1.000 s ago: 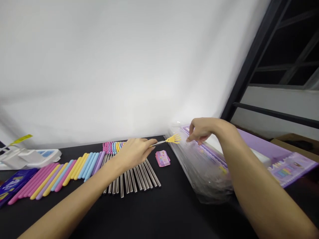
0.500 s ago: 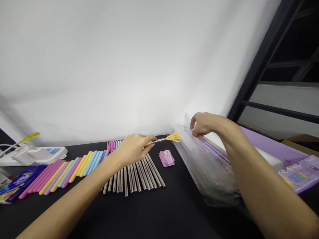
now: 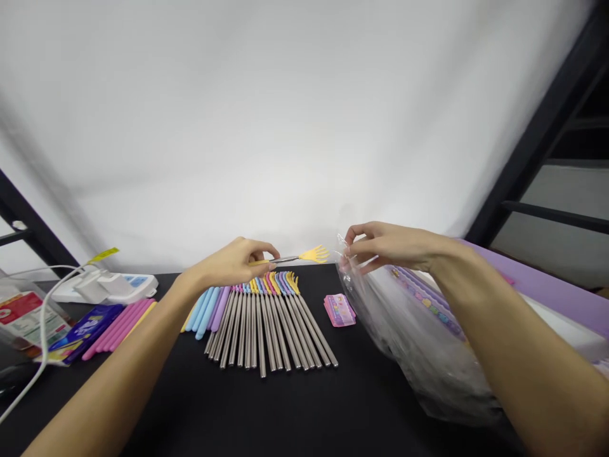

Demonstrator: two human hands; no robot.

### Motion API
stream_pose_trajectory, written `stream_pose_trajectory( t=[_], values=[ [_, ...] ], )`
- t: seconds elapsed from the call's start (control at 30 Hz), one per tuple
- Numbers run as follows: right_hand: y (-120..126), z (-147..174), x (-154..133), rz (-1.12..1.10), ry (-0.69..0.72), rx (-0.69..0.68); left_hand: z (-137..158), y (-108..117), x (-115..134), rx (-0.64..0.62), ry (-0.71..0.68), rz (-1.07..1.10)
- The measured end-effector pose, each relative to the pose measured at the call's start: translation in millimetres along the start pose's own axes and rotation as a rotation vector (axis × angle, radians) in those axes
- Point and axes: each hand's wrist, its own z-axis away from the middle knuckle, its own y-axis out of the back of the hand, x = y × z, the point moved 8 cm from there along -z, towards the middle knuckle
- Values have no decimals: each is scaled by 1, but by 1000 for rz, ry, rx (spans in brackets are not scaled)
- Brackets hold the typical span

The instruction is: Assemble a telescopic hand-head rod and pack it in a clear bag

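Note:
My left hand (image 3: 240,260) is closed around the handle of a yellow back scratcher (image 3: 314,254), whose claw-shaped head points right. With finger and thumb, my right hand (image 3: 375,246) pinches the top edge of a clear plastic bag (image 3: 413,355). The scratcher's head is just left of the bag's raised edge, apart from my right fingers. Below my left hand lies a row of metal rods (image 3: 266,330) with small coloured claw heads. Coloured handles (image 3: 207,311) lie left of the rods, partly hidden by my forearm. A small stack of pink cards (image 3: 339,310) rests between rods and bag.
A white power strip (image 3: 137,287) with plugs and a cable stands at the back left. Near it lie a blue packet (image 3: 90,329) and a red-and-white package (image 3: 28,314). Purple printed packaging (image 3: 423,298) sits behind my right forearm. A white wall rises behind the black table (image 3: 304,412).
My right hand has lifted the bag's edge away from the stack. My left hand still holds the scratcher near it. The view has shifted, so the table things appear further right.

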Motion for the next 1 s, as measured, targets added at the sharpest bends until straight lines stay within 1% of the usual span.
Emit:
stream_pose_trajectory(
  t=[0.13,0.23,0.33,0.43,0.53,0.63,0.7,0.8,0.87,1.0],
  values=[
    [-9,-11,4,-100,29,-52,0,1,-4,6,-9,-36],
    [-13,-15,3,-56,82,-69,-1,1,-4,16,-25,-53],
    [-12,-18,0,13,104,-31,-1,2,-5,11,-23,-53],
    [-5,-19,-2,93,88,68,0,2,-8,-8,-8,-50],
    [4,-14,-6,159,104,165,2,3,-11,-30,1,-68],
    [10,-8,-13,184,157,241,5,5,-13,-55,18,-77],
    [13,-6,-18,220,211,314,6,6,-14,-77,34,-70],
    [17,-6,-19,152,271,407,8,6,-14,-103,46,-58],
    [18,-8,-16,79,278,460,8,7,-14,-103,46,-49],
    [29,-5,-8,75,205,671,10,7,-14,-128,56,-19]
  ],
)
